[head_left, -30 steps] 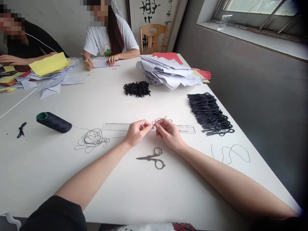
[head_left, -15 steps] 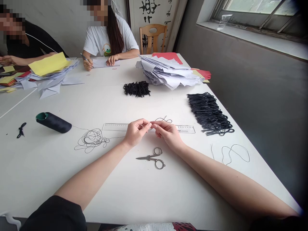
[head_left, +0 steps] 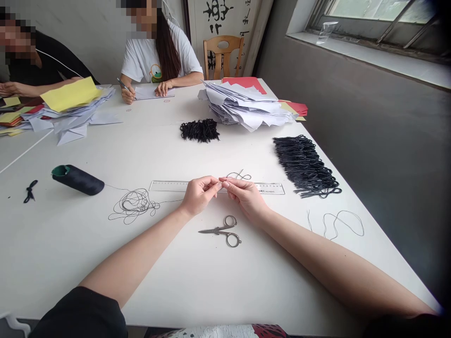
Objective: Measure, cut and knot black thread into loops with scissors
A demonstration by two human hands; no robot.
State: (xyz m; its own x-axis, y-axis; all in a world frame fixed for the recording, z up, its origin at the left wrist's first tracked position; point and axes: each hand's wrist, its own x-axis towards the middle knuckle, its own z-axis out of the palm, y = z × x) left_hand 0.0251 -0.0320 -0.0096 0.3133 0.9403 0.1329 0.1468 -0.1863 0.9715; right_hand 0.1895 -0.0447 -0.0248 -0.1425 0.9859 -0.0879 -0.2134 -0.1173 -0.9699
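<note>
My left hand (head_left: 201, 193) and my right hand (head_left: 244, 193) meet fingertip to fingertip above a clear ruler (head_left: 165, 186). Both pinch a thin black thread; the bit between the fingertips is hidden. From a dark thread spool (head_left: 79, 180) lying on its side, the strand runs through a loose tangle of thread (head_left: 136, 203) to my left hand. A small thread loop (head_left: 240, 176) shows just behind my right fingers. Nearer to me, metal scissors (head_left: 220, 231) lie with their blades together, touched by neither hand.
Bundles of black looped cords (head_left: 305, 164) lie right, with a smaller black bundle (head_left: 199, 130) farther back. A loose thread (head_left: 343, 223) is beside my right forearm, a knotted cord (head_left: 31, 191) far left. Paper stacks (head_left: 246, 105) stand behind. Two people sit across the table, one writing.
My right fingers have shifted slightly against my left fingertips, the index finger now straighter. The whole view has slid a few pixels; the things on the table lie as before.
</note>
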